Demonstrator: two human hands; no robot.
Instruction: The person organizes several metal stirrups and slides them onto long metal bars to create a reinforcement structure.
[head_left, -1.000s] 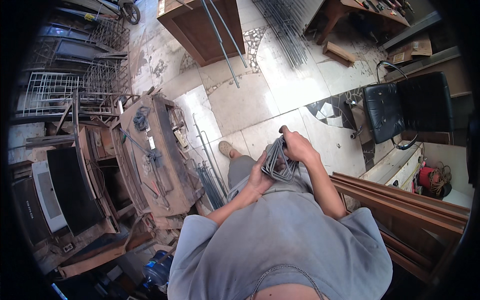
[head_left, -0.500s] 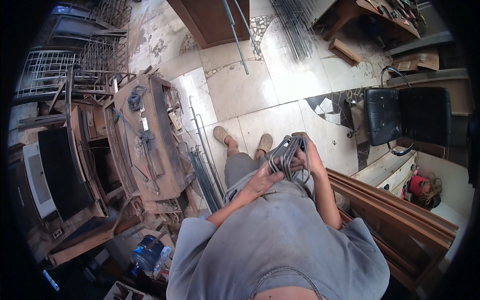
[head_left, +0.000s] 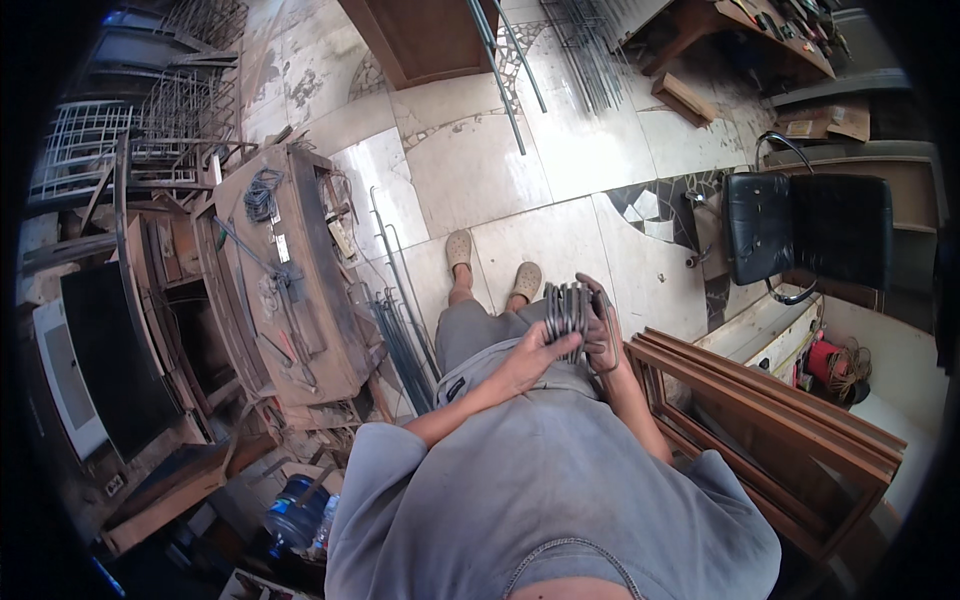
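Note:
In front of my waist I hold a bundle of bent grey metal rod loops (head_left: 567,310), which look like rebar stirrups. My left hand (head_left: 532,358) grips the bundle from the left, its thumb lying across the lower ends. On the other side, my right hand (head_left: 601,338) has its fingers around the right part of the bundle, where one loop stands slightly apart from the rest. The loops are pressed close together, seen nearly edge-on. Parts of both hands' fingers are hidden behind the metal.
To my left stands a worn wooden workbench (head_left: 310,350) with a wire coil (head_left: 263,195) on it. Long metal rods (head_left: 398,335) lie beside it. Brown wooden frames (head_left: 760,420) are close on my right, beyond them a black chair (head_left: 755,230). A brown cabinet (head_left: 425,40) stands ahead.
The stirrups have turned from a fanned, slanted position to a tighter, more upright stack. My right hand has shifted lower on them. My left foot has moved forward.

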